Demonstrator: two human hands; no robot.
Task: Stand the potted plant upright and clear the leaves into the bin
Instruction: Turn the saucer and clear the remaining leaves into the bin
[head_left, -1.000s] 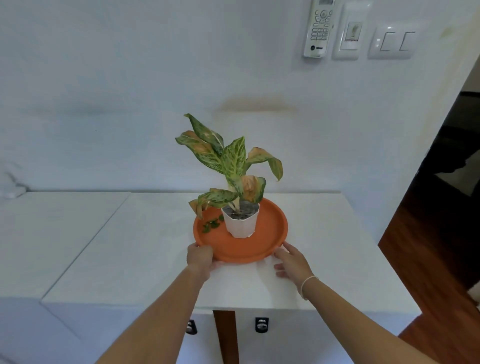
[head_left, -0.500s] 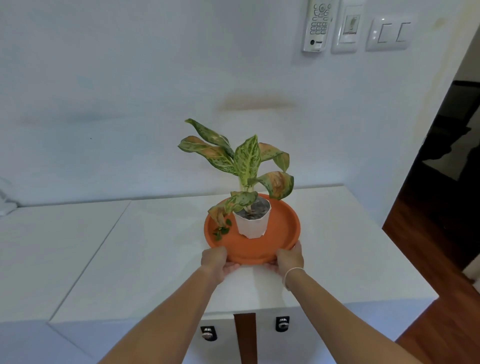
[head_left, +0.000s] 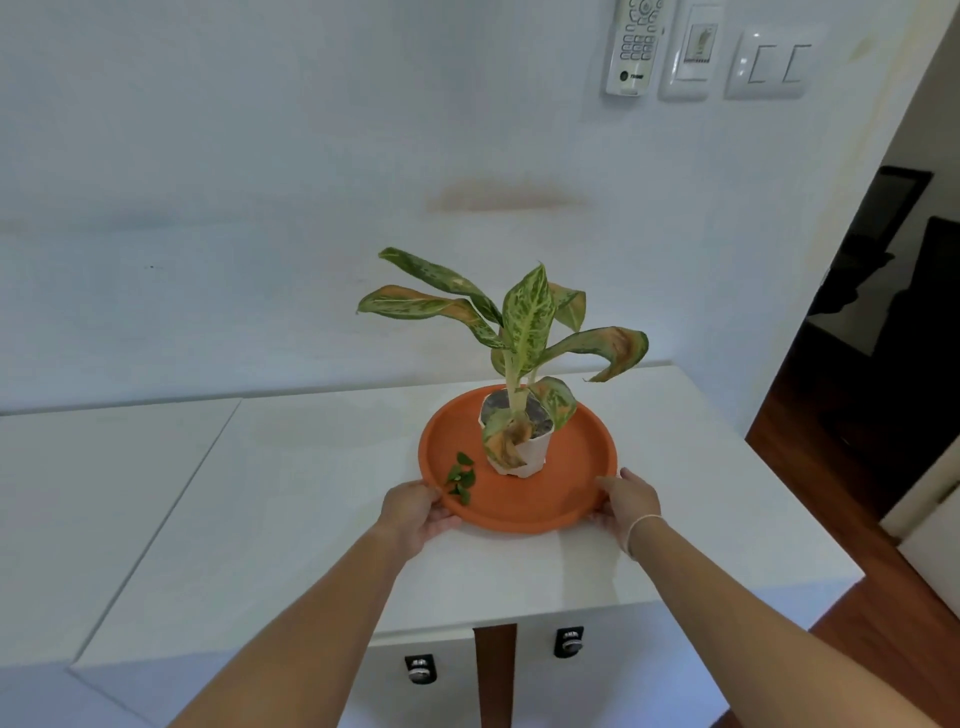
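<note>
A potted plant with green and brown-tipped leaves (head_left: 527, 317) stands upright in a small white pot (head_left: 527, 457) on a round orange tray (head_left: 571, 467). A few small loose green leaves (head_left: 460, 478) lie on the tray's left part. My left hand (head_left: 415, 514) grips the tray's near-left rim, thumb on top. At the near-right rim, my right hand (head_left: 628, 501) holds the tray, a thin bracelet on its wrist. No bin is in view.
The tray rests on a white cabinet top (head_left: 311, 493) against a white wall. Two drawer locks (head_left: 569, 642) sit on the front below. A remote holder and switches (head_left: 704, 52) hang on the wall. A dark doorway and wooden floor (head_left: 857, 441) lie to the right.
The tray has turned, so the loose leaves now lie nearer to me on its left. My hands have spread apart along the rim from a close grip at the near edge.
</note>
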